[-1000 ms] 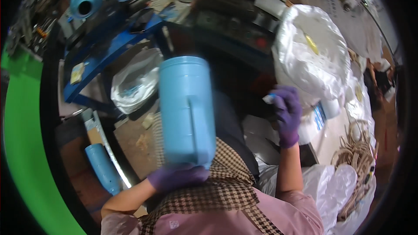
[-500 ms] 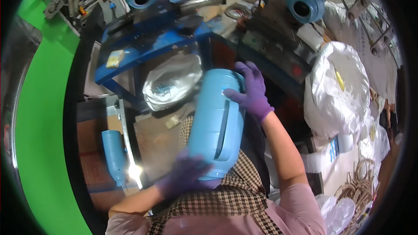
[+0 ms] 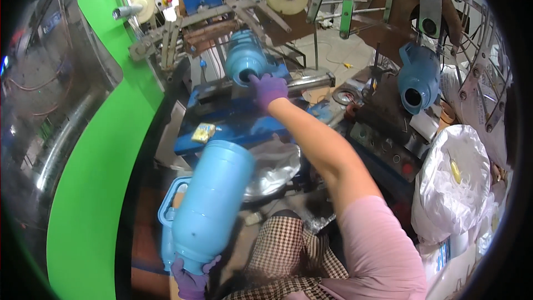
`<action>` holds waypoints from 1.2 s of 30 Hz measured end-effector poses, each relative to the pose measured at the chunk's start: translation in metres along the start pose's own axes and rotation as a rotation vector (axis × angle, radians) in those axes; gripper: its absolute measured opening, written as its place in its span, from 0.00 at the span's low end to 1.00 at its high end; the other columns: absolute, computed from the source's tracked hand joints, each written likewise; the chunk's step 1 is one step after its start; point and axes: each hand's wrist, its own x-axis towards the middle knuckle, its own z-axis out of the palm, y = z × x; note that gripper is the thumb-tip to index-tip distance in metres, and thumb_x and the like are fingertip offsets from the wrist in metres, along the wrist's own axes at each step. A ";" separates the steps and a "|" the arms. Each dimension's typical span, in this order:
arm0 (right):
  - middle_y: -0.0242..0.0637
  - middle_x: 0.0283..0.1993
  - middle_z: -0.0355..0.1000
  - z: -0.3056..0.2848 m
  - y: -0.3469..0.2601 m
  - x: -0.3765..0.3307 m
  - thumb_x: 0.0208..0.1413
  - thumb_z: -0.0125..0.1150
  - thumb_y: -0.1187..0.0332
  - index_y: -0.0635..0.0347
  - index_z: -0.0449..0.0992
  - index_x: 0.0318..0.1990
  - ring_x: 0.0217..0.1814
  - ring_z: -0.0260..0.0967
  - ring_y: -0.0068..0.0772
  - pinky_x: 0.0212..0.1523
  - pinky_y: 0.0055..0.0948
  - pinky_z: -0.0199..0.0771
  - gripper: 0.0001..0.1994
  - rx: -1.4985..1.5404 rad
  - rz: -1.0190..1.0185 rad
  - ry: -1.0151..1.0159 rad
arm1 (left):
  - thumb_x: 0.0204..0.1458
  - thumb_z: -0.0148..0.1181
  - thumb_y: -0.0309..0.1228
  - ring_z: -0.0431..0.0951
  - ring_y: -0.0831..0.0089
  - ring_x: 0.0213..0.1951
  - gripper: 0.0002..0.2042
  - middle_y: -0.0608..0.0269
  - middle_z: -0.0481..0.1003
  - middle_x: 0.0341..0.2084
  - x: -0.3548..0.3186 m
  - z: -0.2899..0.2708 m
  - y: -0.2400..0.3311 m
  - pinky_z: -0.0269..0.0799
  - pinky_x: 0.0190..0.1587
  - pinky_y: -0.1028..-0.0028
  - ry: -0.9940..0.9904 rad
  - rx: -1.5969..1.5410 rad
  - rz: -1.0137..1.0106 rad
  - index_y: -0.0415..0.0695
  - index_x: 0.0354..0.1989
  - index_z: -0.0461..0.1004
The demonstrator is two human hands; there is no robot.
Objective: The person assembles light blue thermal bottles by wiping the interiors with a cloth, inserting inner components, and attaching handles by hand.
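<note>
Light-blue plastic flask shell (image 3: pixel 214 203), tall and cylindrical, sits tilted in the lower left of the view, its wide end up toward the blue bench and its narrow end down in the left hand (image 3: pixel 191 279). That purple-gloved hand is cupped under the base, fingers curled up around it, gripping the shell from below. Over on the other side, the right hand (image 3: pixel 268 89), also in a purple glove, is stretched far forward with the arm fully out, fingers pressed onto the mouth end of a second light-blue flask shell (image 3: pixel 246 61) mounted on the machine; whether it is truly clasping it or only touching, I cannot tell. A third blue shell (image 3: pixel 417 78) hangs on the machine at the right, open mouth facing down. Below the reaching arm lies a blue metal bench (image 3: pixel 233 125) with a small yellow packet (image 3: pixel 203 131) on it, and a bulging white plastic bag (image 3: pixel 455 186) stands at the right.
</note>
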 end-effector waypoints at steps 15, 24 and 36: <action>0.38 0.27 0.74 -0.164 0.092 -0.441 0.29 0.79 0.57 0.56 0.71 0.21 0.27 0.70 0.35 0.31 0.29 0.68 0.20 1.108 0.460 0.559 | 0.37 0.69 0.31 0.61 0.47 0.68 0.43 0.43 0.60 0.67 0.279 0.147 0.054 0.59 0.68 0.55 -0.239 1.461 1.243 0.42 0.69 0.62; 0.36 0.24 0.71 -0.130 0.084 -0.448 0.28 0.75 0.65 0.62 0.73 0.21 0.27 0.68 0.28 0.31 0.27 0.66 0.15 1.409 0.474 0.346 | 0.45 0.66 0.37 0.46 0.44 0.75 0.33 0.71 0.53 0.74 0.502 0.263 0.035 0.48 0.63 0.23 -0.469 2.576 1.223 0.71 0.65 0.69; 0.43 0.51 0.75 -0.153 0.054 -0.341 0.52 0.69 0.64 0.59 0.74 0.59 0.54 0.72 0.34 0.56 0.33 0.72 0.26 1.267 0.321 0.436 | 0.51 0.70 0.43 0.60 0.61 0.69 0.44 0.50 0.63 0.66 0.171 0.348 -0.004 0.53 0.71 0.63 -1.891 0.753 -0.306 0.40 0.74 0.54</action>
